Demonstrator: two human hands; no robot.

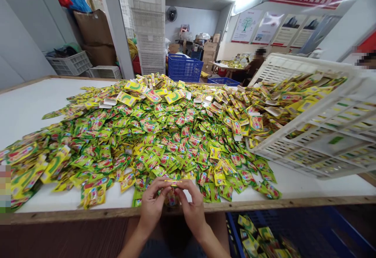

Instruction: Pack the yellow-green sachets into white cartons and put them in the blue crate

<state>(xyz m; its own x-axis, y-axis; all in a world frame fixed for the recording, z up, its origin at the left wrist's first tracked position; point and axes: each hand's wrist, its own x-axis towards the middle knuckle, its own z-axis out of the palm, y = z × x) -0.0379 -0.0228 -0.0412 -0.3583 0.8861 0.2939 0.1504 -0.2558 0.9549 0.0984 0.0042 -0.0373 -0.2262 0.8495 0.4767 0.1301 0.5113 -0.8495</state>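
At the far left, a white crate [70, 63] stands by the wall, with brown cardboard boxes [95, 35] stacked just beside it. In front of them lies the bare white left part of my table [32, 101], bordered by a wooden rim. Large in the left foreground, yellow packs [55, 166] lie on the table, the nearest close to its front edge. Behind the table, left of centre, rises a tall stack of white crates [148, 25].

A broad heap of green sachets [176, 136] printed with red fruit spreads over the middle of the table; yellow packs lie along its back and right parts. At the near edge, below the heap, is my left hand [152, 201], its thumb and forefinger pinching the left end of a small packet [173, 183] whose yellow upper edge faces me. The packet sits between my two hands, near the table's front rim. My right hand [193, 205] pinches its right end in the same way, with the thumb on the near side.

Beyond the heap stands a blue crate [184, 69]; farther right, a person [257, 65] sits at another table [227, 67]. Below my table, to the right, a blue bin [337, 232] holds yellow packs. At the right, a white basket [331, 144] lies tilted on the table, its open side toward the heap, with yellow packs inside and at its mouth.
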